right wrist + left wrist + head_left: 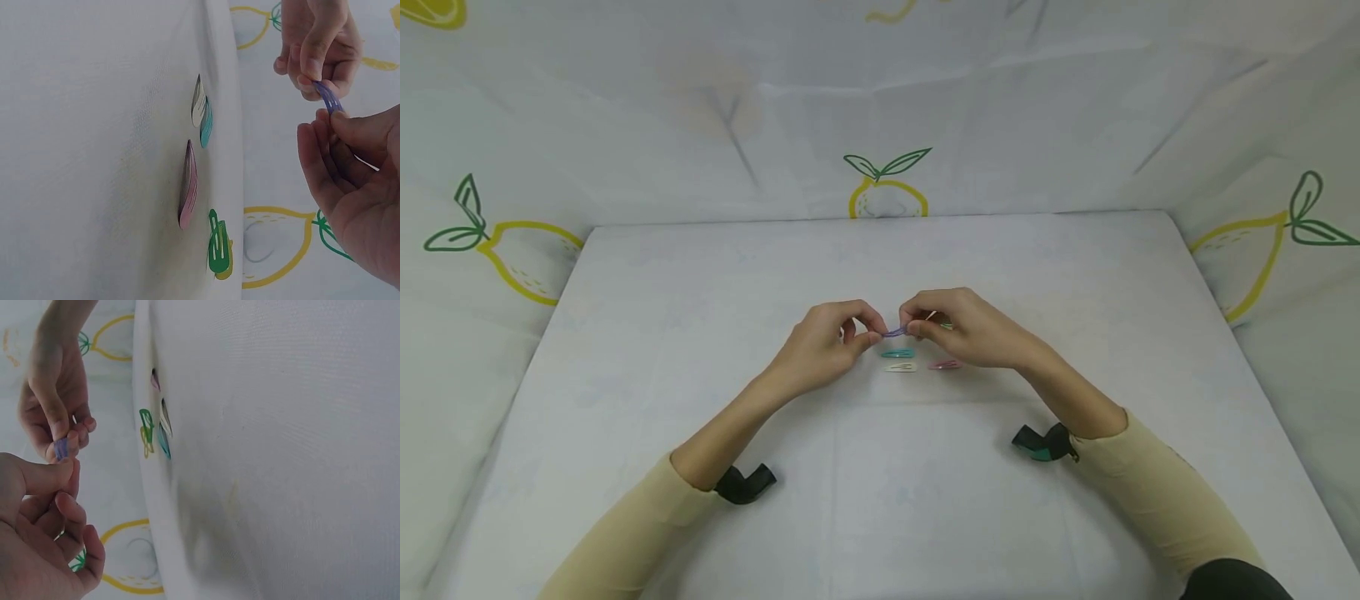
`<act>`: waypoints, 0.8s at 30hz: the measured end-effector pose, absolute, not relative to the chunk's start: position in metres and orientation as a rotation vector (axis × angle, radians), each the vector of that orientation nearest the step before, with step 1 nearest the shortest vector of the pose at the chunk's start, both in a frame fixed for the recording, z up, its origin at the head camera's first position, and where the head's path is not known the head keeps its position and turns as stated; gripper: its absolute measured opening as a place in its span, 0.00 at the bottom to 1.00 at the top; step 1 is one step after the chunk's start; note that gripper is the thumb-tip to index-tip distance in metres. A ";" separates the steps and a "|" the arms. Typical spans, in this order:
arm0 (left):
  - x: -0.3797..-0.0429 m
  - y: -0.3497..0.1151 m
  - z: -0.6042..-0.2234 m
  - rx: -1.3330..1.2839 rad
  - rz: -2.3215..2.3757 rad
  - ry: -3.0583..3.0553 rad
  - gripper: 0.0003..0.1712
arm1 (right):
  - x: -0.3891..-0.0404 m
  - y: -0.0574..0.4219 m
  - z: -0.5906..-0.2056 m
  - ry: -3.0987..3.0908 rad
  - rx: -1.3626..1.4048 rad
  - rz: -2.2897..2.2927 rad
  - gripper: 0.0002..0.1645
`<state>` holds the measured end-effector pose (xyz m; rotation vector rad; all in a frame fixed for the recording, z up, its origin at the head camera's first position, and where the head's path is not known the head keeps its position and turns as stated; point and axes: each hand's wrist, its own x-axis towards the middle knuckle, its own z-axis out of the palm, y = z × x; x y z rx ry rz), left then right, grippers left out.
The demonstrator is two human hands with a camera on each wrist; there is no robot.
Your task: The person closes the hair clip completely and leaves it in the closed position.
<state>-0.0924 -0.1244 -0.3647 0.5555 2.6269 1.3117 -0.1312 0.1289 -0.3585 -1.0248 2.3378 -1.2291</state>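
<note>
A purple snap hair clip is held between both hands above the table. My left hand pinches one end of it between thumb and forefinger, and my right hand pinches the other end. Below them on the white table lie a teal hair clip, a white hair clip and a pink hair clip. A green hair clip and a yellow one lie close together, overlapping in the right wrist view; in the head view the right hand mostly hides them.
The white cloth-covered table reaches back to a hanging white cloth printed with lemons. Similar cloth hangs at both sides. Black wrist devices sit at the cuffs of the beige sleeves.
</note>
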 end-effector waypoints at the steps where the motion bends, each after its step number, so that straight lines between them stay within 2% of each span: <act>1: -0.092 -0.124 -0.365 0.558 1.308 2.634 0.05 | -0.131 0.129 -0.359 2.339 -1.023 -1.227 0.04; 24: -0.095 -0.122 -0.371 0.608 1.348 2.701 0.04 | -0.132 0.133 -0.359 2.319 -0.910 -1.281 0.04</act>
